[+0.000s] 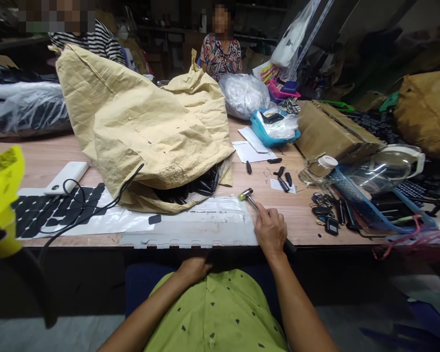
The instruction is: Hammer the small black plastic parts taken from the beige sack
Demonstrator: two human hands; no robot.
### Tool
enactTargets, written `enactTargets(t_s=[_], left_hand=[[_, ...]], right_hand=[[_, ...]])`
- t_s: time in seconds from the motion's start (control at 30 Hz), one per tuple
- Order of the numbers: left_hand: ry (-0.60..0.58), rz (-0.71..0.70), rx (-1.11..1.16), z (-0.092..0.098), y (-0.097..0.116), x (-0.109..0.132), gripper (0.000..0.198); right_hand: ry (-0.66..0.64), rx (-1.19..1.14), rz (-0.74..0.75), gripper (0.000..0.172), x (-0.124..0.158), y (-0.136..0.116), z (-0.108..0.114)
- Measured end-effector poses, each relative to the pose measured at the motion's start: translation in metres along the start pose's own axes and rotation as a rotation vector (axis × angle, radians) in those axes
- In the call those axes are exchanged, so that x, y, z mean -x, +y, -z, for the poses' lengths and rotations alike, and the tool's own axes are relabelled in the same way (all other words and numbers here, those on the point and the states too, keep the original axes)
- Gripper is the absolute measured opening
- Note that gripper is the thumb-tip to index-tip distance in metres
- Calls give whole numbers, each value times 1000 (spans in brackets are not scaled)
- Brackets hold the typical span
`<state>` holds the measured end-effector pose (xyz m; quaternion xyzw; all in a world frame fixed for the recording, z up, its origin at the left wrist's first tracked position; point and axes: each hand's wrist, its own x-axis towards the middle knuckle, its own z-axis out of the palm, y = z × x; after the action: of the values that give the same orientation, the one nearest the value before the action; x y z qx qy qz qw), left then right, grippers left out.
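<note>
My right hand (pixel 271 226) is wrapped round the handle of a small hammer (pixel 246 194) at the front of the table. The hammer's head points away to the left, and its dark grip end shows behind the hand. My left hand (pixel 194 269) rests at my lap below the table edge, with its fingers mostly hidden in shadow. A grey mat (pixel 209 233) lies in front of me. Behind it a large tan cloth sack (pixel 161 132) lies with its mouth towards me, and black parts (pixel 190 189) show inside.
A sheet of black stickers (pixel 69 205), a white power bank (pixel 66 178) and a black cable lie left. On the right are loose black pieces (pixel 285 179), keys (pixel 324 210), a blue basket (pixel 366 205), a clear jug (pixel 385 166) and a cardboard box (pixel 333 127). Two people sit opposite.
</note>
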<state>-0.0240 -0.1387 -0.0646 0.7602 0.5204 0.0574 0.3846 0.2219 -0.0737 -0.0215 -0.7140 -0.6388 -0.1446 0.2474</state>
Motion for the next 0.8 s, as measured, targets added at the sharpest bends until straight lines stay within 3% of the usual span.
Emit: enactTargets(t_s=[0.1,0.13,0.2,0.3,0.37,0.5,0.6,0.7,0.8], left_hand=[[-230,-261,66,50,28,19,29],[-217,-345,117,69,34,21,28],[-21,-387,142,106,35,18,27],[420,-209,-67,149,19,-4,27],[507,-60,-261,166,4,-20,25],[353,58,-472,177,-8,-37,30],[322,86,-536,176,-4,-41,27],[353,66,-550,174,-1,-40,17],[479,-68,-526,168,3,-33,15]], right_hand=[[11,12,19,35,0,-1,0],[15,15,24,35,0,-1,0],[24,18,34,35,1,-1,0],[37,8,35,35,1,-1,-1],[46,0,36,35,2,-1,-1],[65,-4,72,34,2,1,-3],[65,-28,71,34,3,3,-4],[57,-48,57,34,4,5,-6],[40,-46,51,34,4,4,-5]])
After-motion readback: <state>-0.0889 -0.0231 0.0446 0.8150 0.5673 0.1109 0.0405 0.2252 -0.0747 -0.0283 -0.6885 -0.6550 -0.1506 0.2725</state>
